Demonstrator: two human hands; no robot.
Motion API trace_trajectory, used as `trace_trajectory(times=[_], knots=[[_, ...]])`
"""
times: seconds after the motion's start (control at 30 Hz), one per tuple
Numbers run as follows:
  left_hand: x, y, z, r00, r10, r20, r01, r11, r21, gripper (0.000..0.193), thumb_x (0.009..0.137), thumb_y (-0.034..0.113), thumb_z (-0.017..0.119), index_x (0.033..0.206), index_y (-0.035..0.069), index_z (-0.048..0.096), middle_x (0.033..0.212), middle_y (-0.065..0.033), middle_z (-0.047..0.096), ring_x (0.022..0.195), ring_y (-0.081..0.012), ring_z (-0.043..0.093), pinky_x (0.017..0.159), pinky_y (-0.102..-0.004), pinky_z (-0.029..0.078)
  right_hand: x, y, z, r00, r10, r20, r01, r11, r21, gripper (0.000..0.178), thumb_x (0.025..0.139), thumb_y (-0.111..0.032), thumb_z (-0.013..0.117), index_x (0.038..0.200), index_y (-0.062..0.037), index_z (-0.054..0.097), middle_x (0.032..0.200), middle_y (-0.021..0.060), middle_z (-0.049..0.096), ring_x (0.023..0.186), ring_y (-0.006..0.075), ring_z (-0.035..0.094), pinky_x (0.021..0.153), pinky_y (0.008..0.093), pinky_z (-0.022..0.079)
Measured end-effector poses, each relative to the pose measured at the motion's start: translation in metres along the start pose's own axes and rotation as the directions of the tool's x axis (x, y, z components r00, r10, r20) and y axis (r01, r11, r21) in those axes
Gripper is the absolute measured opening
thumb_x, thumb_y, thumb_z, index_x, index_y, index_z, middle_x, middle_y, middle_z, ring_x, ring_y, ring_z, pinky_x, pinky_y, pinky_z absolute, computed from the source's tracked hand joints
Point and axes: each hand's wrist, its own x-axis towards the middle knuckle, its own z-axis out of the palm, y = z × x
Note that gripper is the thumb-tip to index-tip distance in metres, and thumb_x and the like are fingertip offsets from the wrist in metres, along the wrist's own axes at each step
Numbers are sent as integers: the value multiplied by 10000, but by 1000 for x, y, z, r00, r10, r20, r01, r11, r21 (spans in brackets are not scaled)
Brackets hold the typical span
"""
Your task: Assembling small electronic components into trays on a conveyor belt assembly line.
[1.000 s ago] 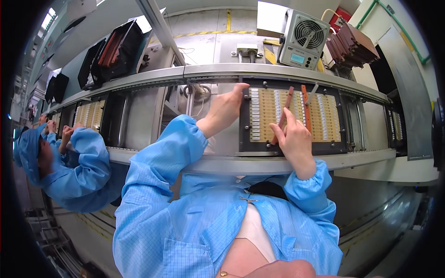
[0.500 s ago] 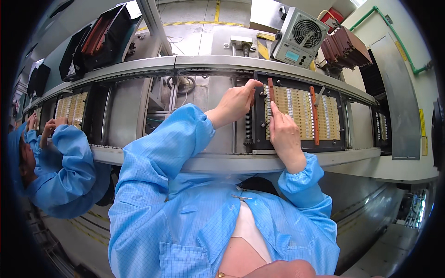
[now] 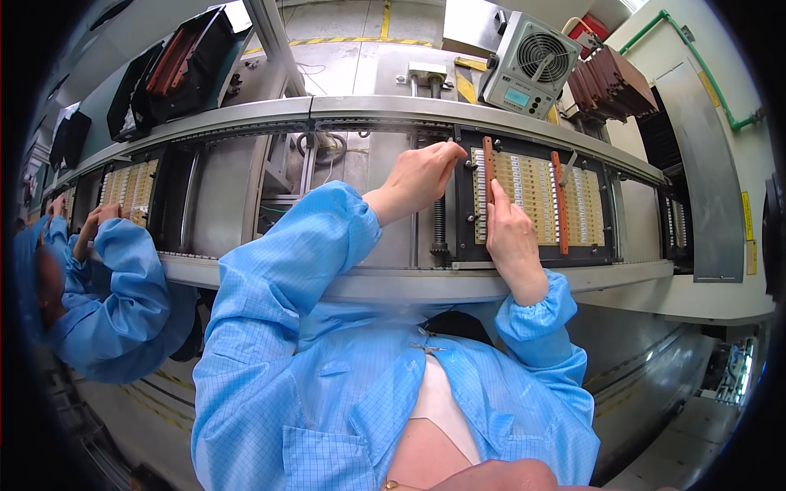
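Note:
A black carrier tray [image 3: 465, 214] lies on the conveyor rail in front of me and holds a panel of small tan boards [image 3: 532, 196]. Two reddish-brown bars lie across the panel, one at its left edge [image 3: 488, 159] and one further right [image 3: 560, 204]. My right hand [image 3: 514, 241] rests on the panel, its index finger stretched up along the left bar and pressing it down. My left hand [image 3: 422, 176] has its fingers bunched at the tray's top left corner, just beside the top end of that bar.
A grey fan unit [image 3: 530, 64] and a stack of reddish-brown bars [image 3: 610, 82] stand behind the conveyor. Dark racks [image 3: 176, 69] hang at the upper left. On my left a person in a blue smock [image 3: 106, 286] works at another board tray [image 3: 127, 192].
My right hand has carried a reddish-brown bar from the middle of the panel to its left edge. My left hand has stayed at the tray's top left corner.

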Motion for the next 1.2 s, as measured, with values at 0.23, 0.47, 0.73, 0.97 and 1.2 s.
trace_trajectory(times=[0.23,0.47,0.73,0.97,1.2], knots=[[-2,2,-9,999,-6,42,6,1000,-13,138,938,87,569,1055,89,642,986,-130,680,840,-370,670,695,-447,545,4,-4,0,991,-51,-123,49,999,-22,437,979,-131,551,1379,30,477,909,209,668,832,345,651,769,431,517],[-7,27,-36,945,142,295,-116,988,-104,70,894,102,632,949,72,663,857,-114,632,735,-338,643,645,-401,525,3,-1,7,999,-17,-49,11,992,-122,421,960,-127,567,1359,0,526,809,174,664,762,312,654,736,421,520],[-39,54,-38,755,279,593,-97,942,-321,179,831,201,714,872,51,625,822,-114,591,736,-321,615,641,-414,517,2,-3,13,988,-36,-147,45,997,61,386,955,-157,583,1322,-38,577,776,192,677,719,344,673,687,443,532],[-30,72,-46,722,328,609,-325,938,-120,178,780,158,677,780,67,525,750,-87,524,669,-284,586,597,-392,525,1,-3,15,988,-21,-154,41,990,132,374,973,-186,567,1319,-48,581,784,222,676,722,371,674,670,466,534],[20,47,-39,686,553,473,-638,770,26,173,728,137,674,754,65,519,728,-67,529,650,-242,596,560,-359,529,14,5,-11,989,90,121,-107,984,142,334,977,-214,500,1284,-170,623,825,242,679,750,421,667,677,516,536]])
